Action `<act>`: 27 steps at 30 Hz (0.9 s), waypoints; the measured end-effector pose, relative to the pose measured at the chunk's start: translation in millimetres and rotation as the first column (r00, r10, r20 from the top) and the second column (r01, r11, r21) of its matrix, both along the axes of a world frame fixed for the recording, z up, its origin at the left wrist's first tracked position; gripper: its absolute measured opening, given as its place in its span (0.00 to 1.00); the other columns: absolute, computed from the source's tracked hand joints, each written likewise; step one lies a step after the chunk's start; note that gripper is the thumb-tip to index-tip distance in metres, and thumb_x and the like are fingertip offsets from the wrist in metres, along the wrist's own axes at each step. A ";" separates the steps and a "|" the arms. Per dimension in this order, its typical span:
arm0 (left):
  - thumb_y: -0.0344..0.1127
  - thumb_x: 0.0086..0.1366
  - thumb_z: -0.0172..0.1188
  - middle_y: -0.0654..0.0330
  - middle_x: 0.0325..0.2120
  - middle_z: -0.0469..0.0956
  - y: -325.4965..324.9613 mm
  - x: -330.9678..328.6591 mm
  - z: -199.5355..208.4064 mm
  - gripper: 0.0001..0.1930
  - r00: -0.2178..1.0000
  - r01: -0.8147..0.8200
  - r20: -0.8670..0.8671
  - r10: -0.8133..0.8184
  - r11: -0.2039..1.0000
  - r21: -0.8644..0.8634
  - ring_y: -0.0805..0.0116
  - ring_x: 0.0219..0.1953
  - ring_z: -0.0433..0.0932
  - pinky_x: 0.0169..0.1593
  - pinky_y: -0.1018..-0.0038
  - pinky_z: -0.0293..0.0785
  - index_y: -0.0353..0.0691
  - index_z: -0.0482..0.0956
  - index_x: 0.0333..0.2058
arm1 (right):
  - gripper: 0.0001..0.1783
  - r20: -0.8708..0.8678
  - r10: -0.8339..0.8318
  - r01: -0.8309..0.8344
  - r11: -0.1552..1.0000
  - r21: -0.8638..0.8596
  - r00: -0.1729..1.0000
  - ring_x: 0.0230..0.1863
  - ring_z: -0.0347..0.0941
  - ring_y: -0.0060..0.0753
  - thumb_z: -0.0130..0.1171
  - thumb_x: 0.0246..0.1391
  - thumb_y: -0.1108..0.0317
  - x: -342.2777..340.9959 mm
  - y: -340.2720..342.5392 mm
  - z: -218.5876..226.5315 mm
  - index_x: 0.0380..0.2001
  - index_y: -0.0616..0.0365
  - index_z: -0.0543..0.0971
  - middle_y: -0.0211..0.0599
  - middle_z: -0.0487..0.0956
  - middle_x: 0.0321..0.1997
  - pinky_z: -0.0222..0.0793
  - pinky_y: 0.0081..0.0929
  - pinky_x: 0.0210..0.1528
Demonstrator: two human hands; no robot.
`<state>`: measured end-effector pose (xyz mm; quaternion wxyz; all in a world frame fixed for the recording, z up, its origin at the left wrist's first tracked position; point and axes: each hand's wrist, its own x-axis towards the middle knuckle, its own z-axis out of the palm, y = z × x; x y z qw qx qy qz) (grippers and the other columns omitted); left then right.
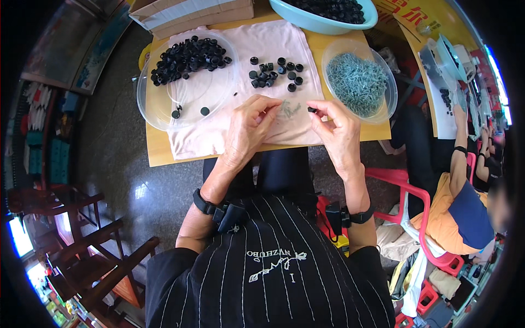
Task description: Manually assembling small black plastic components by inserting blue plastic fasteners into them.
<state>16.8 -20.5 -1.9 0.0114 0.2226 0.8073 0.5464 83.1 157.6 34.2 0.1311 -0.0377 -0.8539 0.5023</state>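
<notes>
My right hand [338,129] pinches a small black plastic part [312,110] between thumb and fingertips, just above the cloth. Across from it, my left hand [246,131] has thumb and fingers pressed together; whatever they hold is too small to make out. Between the two hands lies a loose little pile of grey-green screws [290,109] on the pale pink cloth [191,136]. Beyond them a group of black round plastic caps [268,76] is spread on the cloth.
At left, a clear round tray [143,104] bears heaped black caps [188,60]. A clear tray [389,106] full of screws [355,82] stands right. A cardboard box [191,16] and light-blue basin [328,22] stand behind. Another person [459,213] sits at right beside a red chair [407,191].
</notes>
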 end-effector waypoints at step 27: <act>0.30 0.55 0.65 0.62 0.25 0.73 28.5 5.9 15.3 0.06 0.999 -0.039 -0.024 0.037 0.997 -0.067 0.69 0.27 0.70 0.32 0.75 0.67 0.37 0.82 0.31 | 0.09 -0.017 0.014 -0.015 0.997 -0.076 1.000 0.26 0.74 0.28 0.61 0.52 0.74 13.6 12.7 -27.1 0.38 0.61 0.77 0.35 0.78 0.31 0.71 0.24 0.31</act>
